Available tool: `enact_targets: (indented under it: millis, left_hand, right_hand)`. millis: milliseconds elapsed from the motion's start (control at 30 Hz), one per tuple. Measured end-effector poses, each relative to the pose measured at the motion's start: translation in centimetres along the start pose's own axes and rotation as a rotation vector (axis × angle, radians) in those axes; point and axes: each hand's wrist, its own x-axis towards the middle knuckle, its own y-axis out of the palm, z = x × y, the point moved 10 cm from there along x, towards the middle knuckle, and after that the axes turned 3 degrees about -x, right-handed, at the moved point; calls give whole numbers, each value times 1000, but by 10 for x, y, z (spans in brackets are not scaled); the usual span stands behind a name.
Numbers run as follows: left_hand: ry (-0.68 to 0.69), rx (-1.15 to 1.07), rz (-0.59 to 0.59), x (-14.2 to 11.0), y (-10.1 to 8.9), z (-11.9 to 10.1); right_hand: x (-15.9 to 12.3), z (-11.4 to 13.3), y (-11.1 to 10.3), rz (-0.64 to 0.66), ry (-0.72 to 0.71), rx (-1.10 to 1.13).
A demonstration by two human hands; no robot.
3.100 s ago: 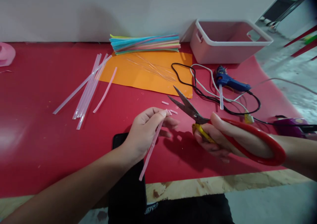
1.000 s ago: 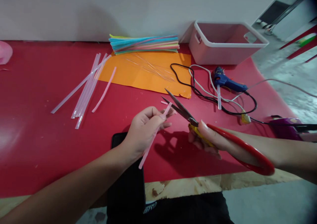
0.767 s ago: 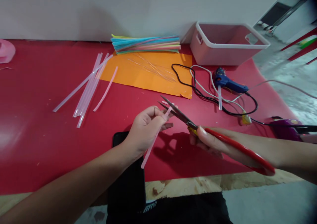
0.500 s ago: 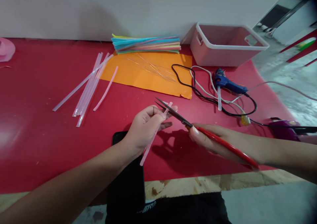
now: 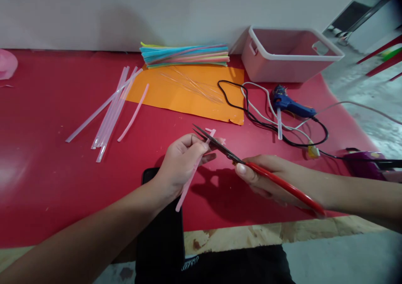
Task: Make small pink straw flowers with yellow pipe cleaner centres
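My left hand point(image 5: 185, 158) pinches a pink pipe cleaner point(image 5: 187, 187) between thumb and fingers, its lower length hanging toward the table's front edge. My right hand point(image 5: 266, 177) is wrapped around the red handles of a pair of scissors point(image 5: 228, 152). The slightly parted dark blades lie across the pipe cleaner's upper end, just above my left thumb. Small pink bits show by the left fingertips; whether they are loose or attached is hard to see. Beneath my left wrist lies a black phone point(image 5: 161, 234), partly covered.
On the red table point(image 5: 56, 183) lie translucent glue sticks point(image 5: 109, 108) and a curved pink pipe cleaner point(image 5: 134, 113). Behind are an orange envelope point(image 5: 150, 91) and a colourful pipe cleaner bundle point(image 5: 185, 55). To the right are a plastic bin point(image 5: 279, 68), a blue glue gun point(image 5: 292, 106) and tangled cords point(image 5: 264, 124).
Both hands have shifted slightly left, with the scissors still across the pipe cleaner's upper end. A small pink bit shows more plainly beyond the blades.
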Motion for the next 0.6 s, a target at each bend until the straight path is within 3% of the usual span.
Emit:
enact_targets:
  millis: [100, 300, 600]
  left_hand:
    - [-1, -14, 1, 1, 0, 0]
    - [-24, -16, 4, 1, 1, 3]
    - [-32, -12, 27, 1, 1, 5]
  right_hand:
    - [-1, 5, 3, 44, 35, 3]
    - [-4, 8, 0, -5, 22, -93]
    - [-3, 5, 8, 46, 11, 17]
